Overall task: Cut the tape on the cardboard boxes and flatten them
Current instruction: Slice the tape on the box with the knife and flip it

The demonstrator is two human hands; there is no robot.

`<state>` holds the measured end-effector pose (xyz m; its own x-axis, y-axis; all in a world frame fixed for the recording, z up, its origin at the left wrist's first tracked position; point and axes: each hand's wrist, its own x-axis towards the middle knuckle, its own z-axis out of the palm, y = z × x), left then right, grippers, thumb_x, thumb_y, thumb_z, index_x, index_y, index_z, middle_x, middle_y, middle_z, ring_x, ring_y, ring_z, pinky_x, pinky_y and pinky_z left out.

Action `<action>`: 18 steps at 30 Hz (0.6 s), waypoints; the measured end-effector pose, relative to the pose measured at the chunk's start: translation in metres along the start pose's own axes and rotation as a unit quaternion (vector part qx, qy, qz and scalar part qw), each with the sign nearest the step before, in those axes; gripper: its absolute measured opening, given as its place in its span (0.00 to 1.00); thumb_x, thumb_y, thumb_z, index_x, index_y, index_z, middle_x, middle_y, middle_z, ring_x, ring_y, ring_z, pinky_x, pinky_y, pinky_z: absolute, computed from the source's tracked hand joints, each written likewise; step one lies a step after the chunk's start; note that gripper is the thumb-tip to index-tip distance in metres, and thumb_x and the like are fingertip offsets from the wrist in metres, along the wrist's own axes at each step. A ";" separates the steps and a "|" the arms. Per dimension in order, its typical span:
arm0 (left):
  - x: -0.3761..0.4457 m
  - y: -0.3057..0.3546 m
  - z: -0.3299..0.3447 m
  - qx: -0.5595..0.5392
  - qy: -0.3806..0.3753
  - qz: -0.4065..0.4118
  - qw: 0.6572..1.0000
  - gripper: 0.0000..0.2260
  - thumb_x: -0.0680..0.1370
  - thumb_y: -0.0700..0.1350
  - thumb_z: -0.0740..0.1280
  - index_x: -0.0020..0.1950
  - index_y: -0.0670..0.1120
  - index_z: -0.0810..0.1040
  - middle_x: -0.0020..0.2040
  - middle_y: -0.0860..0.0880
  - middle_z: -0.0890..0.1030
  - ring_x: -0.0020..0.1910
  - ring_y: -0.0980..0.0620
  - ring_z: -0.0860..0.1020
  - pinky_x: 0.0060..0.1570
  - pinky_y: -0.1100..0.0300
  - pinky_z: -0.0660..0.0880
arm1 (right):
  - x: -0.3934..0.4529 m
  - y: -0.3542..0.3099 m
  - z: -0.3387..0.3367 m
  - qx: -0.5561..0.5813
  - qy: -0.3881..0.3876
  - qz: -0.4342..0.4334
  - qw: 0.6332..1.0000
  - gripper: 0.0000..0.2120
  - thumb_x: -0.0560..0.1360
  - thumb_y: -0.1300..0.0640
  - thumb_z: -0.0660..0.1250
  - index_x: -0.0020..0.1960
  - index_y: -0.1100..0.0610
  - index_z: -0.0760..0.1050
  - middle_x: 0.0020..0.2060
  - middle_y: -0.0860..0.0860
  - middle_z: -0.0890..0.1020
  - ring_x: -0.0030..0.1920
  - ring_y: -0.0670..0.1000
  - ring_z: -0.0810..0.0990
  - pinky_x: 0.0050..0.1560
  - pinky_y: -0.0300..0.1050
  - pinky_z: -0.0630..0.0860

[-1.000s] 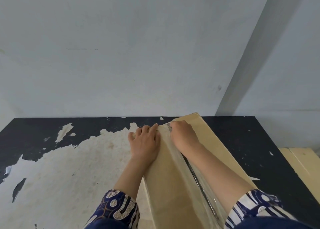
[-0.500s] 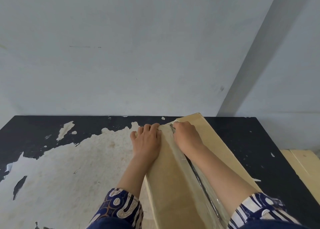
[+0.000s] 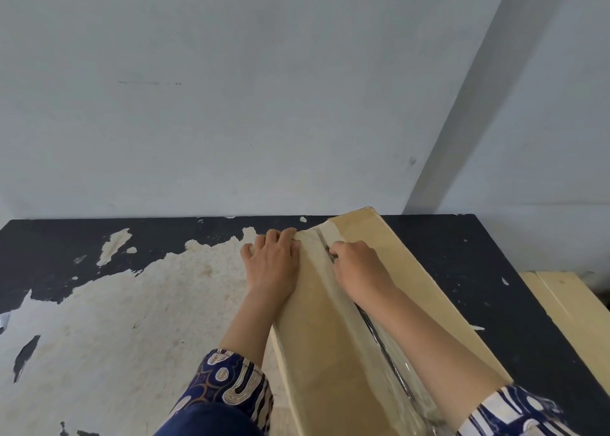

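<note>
A long tan cardboard box [image 3: 330, 353] lies on the table, running away from me, with clear tape [image 3: 343, 310] along its top seam. The seam shows a dark slit [image 3: 379, 340] on the near side of my right hand. My left hand [image 3: 274, 267] holds the box's far left corner, fingers curled over the edge. My right hand [image 3: 359, 270] sits fisted on the seam near the far end, gripping a small dark cutter [image 3: 331, 254] of which only the tip shows.
The table [image 3: 99, 320] is black with a large pale patch of peeled paint. A grey wall [image 3: 231, 105] rises right behind it. Flat cardboard [image 3: 574, 303] lies lower down, past the table's right edge.
My right hand has slid a little toward me along the taped seam, uncovering more of the box's far end. My left hand stays on the corner.
</note>
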<state>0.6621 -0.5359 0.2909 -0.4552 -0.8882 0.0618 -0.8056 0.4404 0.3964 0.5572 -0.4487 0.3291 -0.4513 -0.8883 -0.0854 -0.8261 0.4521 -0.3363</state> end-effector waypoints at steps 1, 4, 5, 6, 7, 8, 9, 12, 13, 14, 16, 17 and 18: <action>0.000 0.000 0.000 0.002 0.002 0.001 1.000 0.16 0.82 0.50 0.50 0.69 0.54 0.66 0.62 0.52 0.71 0.63 0.51 0.66 0.64 0.53 0.54 | -0.005 0.003 0.002 0.000 -0.007 0.002 1.000 0.14 0.76 0.68 0.52 0.55 0.63 0.75 0.46 0.59 0.77 0.46 0.60 0.76 0.39 0.45 0.69; -0.001 0.001 0.001 0.011 0.006 0.002 1.000 0.16 0.82 0.50 0.50 0.69 0.54 0.67 0.63 0.51 0.71 0.63 0.50 0.66 0.65 0.51 0.53 | -0.024 0.009 0.004 -0.004 -0.025 0.008 1.000 0.14 0.76 0.68 0.53 0.56 0.62 0.75 0.43 0.57 0.75 0.44 0.59 0.75 0.39 0.44 0.69; -0.001 0.001 0.000 0.010 0.006 0.002 1.000 0.16 0.82 0.50 0.50 0.69 0.54 0.67 0.63 0.51 0.71 0.64 0.49 0.66 0.67 0.49 0.52 | -0.031 0.011 0.004 -0.001 -0.026 0.011 1.000 0.14 0.76 0.67 0.54 0.57 0.62 0.75 0.44 0.57 0.76 0.45 0.59 0.76 0.40 0.45 0.71; -0.002 0.002 -0.001 0.011 0.007 0.006 1.000 0.17 0.82 0.51 0.51 0.70 0.54 0.66 0.64 0.50 0.71 0.65 0.49 0.65 0.68 0.47 0.51 | -0.037 0.013 0.003 0.004 -0.025 0.017 1.000 0.14 0.77 0.67 0.54 0.58 0.61 0.75 0.46 0.57 0.77 0.46 0.59 0.77 0.43 0.46 0.74; -0.003 0.003 -0.003 0.017 0.009 0.015 1.000 0.18 0.81 0.51 0.51 0.71 0.54 0.64 0.66 0.50 0.69 0.67 0.49 0.63 0.70 0.44 0.48 | -0.043 0.014 0.001 0.008 -0.024 0.022 0.999 0.14 0.77 0.66 0.54 0.58 0.61 0.75 0.48 0.58 0.78 0.48 0.59 0.78 0.45 0.47 0.75; -0.005 0.005 -0.005 0.033 0.011 0.031 0.999 0.19 0.81 0.52 0.52 0.73 0.55 0.62 0.69 0.50 0.66 0.70 0.49 0.60 0.70 0.41 0.45 | -0.050 0.015 0.001 0.010 -0.022 0.027 0.999 0.14 0.77 0.66 0.54 0.59 0.61 0.75 0.50 0.59 0.79 0.49 0.60 0.78 0.47 0.49 0.76; -0.009 0.008 -0.007 0.060 0.009 0.052 0.997 0.20 0.81 0.52 0.52 0.74 0.56 0.59 0.72 0.51 0.62 0.73 0.50 0.55 0.70 0.39 0.42 | -0.056 0.017 0.000 0.011 -0.020 0.030 0.999 0.14 0.77 0.66 0.55 0.58 0.61 0.75 0.50 0.59 0.79 0.49 0.60 0.78 0.48 0.50 0.76; -0.034 0.017 -0.004 0.117 -0.045 0.106 0.986 0.20 0.82 0.54 0.49 0.75 0.58 0.55 0.77 0.50 0.50 0.76 0.48 0.42 0.67 0.34 0.38 | -0.076 0.022 0.000 0.012 -0.026 0.031 0.999 0.13 0.78 0.64 0.55 0.58 0.61 0.75 0.49 0.59 0.79 0.48 0.60 0.78 0.48 0.50 0.76; -0.043 0.020 0.000 0.111 -0.069 0.113 0.985 0.20 0.82 0.55 0.47 0.75 0.59 0.55 0.77 0.51 0.47 0.76 0.48 0.39 0.67 0.34 0.37 | -0.082 0.022 0.000 0.014 -0.030 0.033 0.999 0.13 0.78 0.63 0.55 0.58 0.61 0.75 0.49 0.59 0.79 0.48 0.60 0.78 0.48 0.50 0.76; -0.052 0.021 0.003 0.101 -0.088 0.115 0.984 0.21 0.82 0.56 0.47 0.75 0.59 0.54 0.78 0.51 0.46 0.76 0.48 0.39 0.67 0.34 0.36 | -0.087 0.023 0.000 0.014 -0.032 0.035 0.999 0.13 0.78 0.63 0.55 0.58 0.61 0.75 0.50 0.59 0.79 0.49 0.60 0.78 0.47 0.50 0.75; -0.060 0.021 0.007 0.091 -0.099 0.112 0.985 0.21 0.82 0.56 0.46 0.75 0.60 0.54 0.78 0.51 0.46 0.76 0.47 0.40 0.67 0.35 0.37 | -0.094 0.024 0.000 0.008 -0.029 0.038 0.999 0.13 0.78 0.63 0.54 0.58 0.60 0.75 0.50 0.59 0.79 0.50 0.60 0.78 0.47 0.48 0.75; -0.059 0.021 0.007 0.090 -0.098 0.109 0.985 0.21 0.82 0.56 0.46 0.75 0.60 0.54 0.78 0.50 0.47 0.76 0.47 0.41 0.68 0.35 0.38 | -0.098 0.025 0.000 0.006 -0.029 0.042 0.999 0.14 0.78 0.63 0.54 0.58 0.60 0.75 0.51 0.59 0.79 0.50 0.60 0.78 0.48 0.48 0.75; -0.058 0.021 0.006 0.091 -0.096 0.108 0.985 0.21 0.82 0.56 0.46 0.75 0.59 0.55 0.78 0.50 0.47 0.76 0.47 0.42 0.68 0.35 0.39 | -0.104 0.026 0.000 0.007 -0.032 0.047 0.998 0.14 0.79 0.63 0.54 0.59 0.60 0.75 0.51 0.59 0.79 0.51 0.59 0.78 0.49 0.48 0.75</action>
<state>0.6697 -0.4742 0.2899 -0.6726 -0.7380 -0.0540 -0.7288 0.6480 0.2214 0.5826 -0.3451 0.3291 -0.5037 -0.8455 -0.1772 -0.7763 0.5330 -0.3366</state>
